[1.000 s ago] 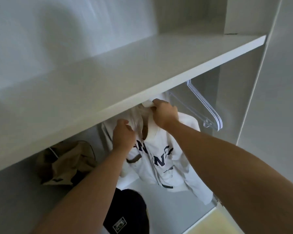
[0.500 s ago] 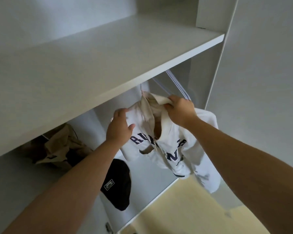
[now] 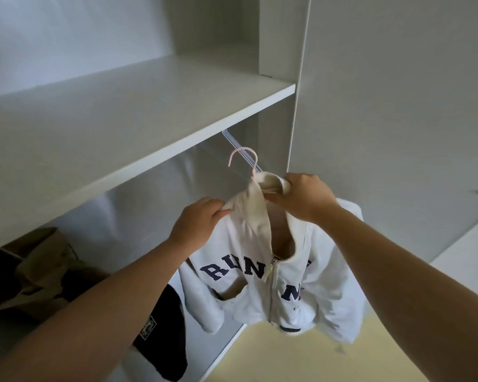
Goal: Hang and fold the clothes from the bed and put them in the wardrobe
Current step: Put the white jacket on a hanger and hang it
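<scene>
head view: the white zip-up jacket with navy block letters (image 3: 260, 285) has come out from under the white wardrobe shelf (image 3: 149, 119) since a second ago. it now hangs in front of the opening, at five o'clock from frame centre. its pale pink hanger hook (image 3: 243, 158), tucked under the shelf earlier, shows free below the shelf edge. left hand (image 3: 198, 227) pinches the collar's near flap with curled fingers. right hand (image 3: 305, 197), at the hook's four o'clock, grips the bunched collar. clear plastic hangers (image 3: 233, 142) behind the hook are mostly hidden by the shelf. a black garment (image 3: 163, 340) at seven o'clock and a tan garment (image 3: 36, 271) at eight are cut off and blurred.
</scene>
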A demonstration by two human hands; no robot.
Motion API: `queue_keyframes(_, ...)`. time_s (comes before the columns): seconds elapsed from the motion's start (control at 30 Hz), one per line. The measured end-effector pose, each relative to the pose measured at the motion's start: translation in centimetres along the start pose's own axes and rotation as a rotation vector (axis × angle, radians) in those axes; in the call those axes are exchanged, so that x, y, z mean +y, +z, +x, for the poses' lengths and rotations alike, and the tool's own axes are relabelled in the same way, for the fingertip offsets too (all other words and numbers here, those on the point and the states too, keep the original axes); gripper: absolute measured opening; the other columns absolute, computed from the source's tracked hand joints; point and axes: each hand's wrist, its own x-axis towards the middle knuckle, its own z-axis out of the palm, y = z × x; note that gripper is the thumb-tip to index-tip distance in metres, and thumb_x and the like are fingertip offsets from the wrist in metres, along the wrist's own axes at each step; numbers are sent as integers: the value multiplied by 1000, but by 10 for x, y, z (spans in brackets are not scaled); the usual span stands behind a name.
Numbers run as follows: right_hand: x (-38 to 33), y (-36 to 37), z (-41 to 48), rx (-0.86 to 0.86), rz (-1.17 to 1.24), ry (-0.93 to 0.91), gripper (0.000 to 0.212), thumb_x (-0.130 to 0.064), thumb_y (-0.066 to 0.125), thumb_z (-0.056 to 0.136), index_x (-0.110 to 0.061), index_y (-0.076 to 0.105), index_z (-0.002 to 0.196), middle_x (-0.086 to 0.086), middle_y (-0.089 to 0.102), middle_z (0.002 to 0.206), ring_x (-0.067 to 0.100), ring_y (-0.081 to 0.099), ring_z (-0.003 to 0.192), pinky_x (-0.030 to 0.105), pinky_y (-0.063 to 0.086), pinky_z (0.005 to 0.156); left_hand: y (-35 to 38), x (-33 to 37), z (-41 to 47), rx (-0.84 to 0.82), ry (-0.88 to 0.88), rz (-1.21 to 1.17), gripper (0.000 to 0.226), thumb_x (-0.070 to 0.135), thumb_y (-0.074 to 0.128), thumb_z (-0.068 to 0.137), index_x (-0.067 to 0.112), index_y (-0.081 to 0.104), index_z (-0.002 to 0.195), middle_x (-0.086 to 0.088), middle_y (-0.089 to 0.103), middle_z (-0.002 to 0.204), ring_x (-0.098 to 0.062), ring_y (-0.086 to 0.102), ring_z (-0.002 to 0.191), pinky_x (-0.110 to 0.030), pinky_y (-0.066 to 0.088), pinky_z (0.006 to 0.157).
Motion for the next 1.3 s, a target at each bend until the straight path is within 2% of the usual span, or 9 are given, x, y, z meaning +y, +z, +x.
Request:
queue_keyframes(0.1, 8, -8, -8, 50, 123, -160, 14, -44, 65, 87, -32, 59, 89, -10, 57, 84, 23, 60, 81, 32, 45, 66, 11, 23, -1, 32, 65, -90, 31, 26, 62, 100, 5, 60, 78, -3, 53, 73, -26, 54, 70, -42, 49, 67)
queue_keyframes(0.17, 9, -12, -11, 33, 340, -147, 16, -28, 67, 84, -31, 69, 99, -13, 63, 91, 17, 63, 88, 29, 48, 77, 15, 35, 3, 50, 97, -111, 29, 25, 62, 100, 7, 59, 77, -2, 52, 71, -25, 52, 68, -42, 49, 65)
queue_keyframes(0.3, 7, -17, -16, 20, 773, 43, 28, -48, 61, 80, -25, 75, 89, -19, 58, 58, 6, 54, 59, 27, 42, 64, 10, 40, 12, 59, 170, -109, 31, 26, 62, 100, 4, 61, 78, -7, 57, 72, -27, 54, 68, -40, 48, 62)
queue_keyframes(0.4, 2, -18, -13, 147, 601, 76, 37, -57, 55, 93, -30, 73, 76, -16, 59, 53, 1, 55, 50, 23, 43, 58, 3, 42, 15, 86, 210, -118, 28, 24, 62, 100, 7, 59, 78, 0, 52, 71, -21, 49, 67, -34, 42, 60)
queue_keyframes(0.73, 6, -23, -10, 344, 427, 253, 39, -53, 46, 97, -22, 69, 91, 0, 70, 84, 28, 65, 85, 40, 55, 81, -37, 4, 17, 279, 98, -17, 35, 23, 53, 103, 5, 52, 73, -1, 46, 71, -23, 45, 68, -35, 37, 61)
queue_keyframes(0.93, -31, -24, -1, 360, 465, 52, 35, -42, 52, 101, -13, 70, 90, 5, 68, 86, 26, 64, 79, 37, 52, 73, -44, -11, 18, 100, 81, 100, 13, 15, 54, 99, 9, 63, 105, -7, 63, 98, -31, 61, 89, -39, 48, 75)
queue_keyframes(1.07, -56, -23, 3, 366, 425, -88, 35, -34, 53, 103, -6, 69, 90, 9, 67, 91, 29, 63, 84, 41, 51, 78, -37, 11, 14, -72, 75, 26, 36, 35, 66, 84, 26, 54, 116, 6, 65, 107, -19, 62, 91, -38, 54, 81)
queue_keyframes(1.17, -69, -26, 3, 354, 426, -153, 34, -30, 53, 104, -3, 68, 91, 11, 66, 91, 30, 61, 84, 41, 50, 77, -24, 31, 18, -27, 36, -14, 52, 68, 61, 82, 29, 54, 114, 11, 64, 99, -9, 60, 84, -29, 51, 71)
queue_keyframes(1.3, -71, -30, 1, 275, 427, -159, 30, -31, 48, 106, -6, 62, 96, 6, 64, 89, 26, 58, 83, 36, 44, 73, -18, 42, 34, 67, -64, -141, 35, 47, 56, 99, 16, 51, 83, 3, 52, 64, -19, 52, 61, -36, 42, 56)
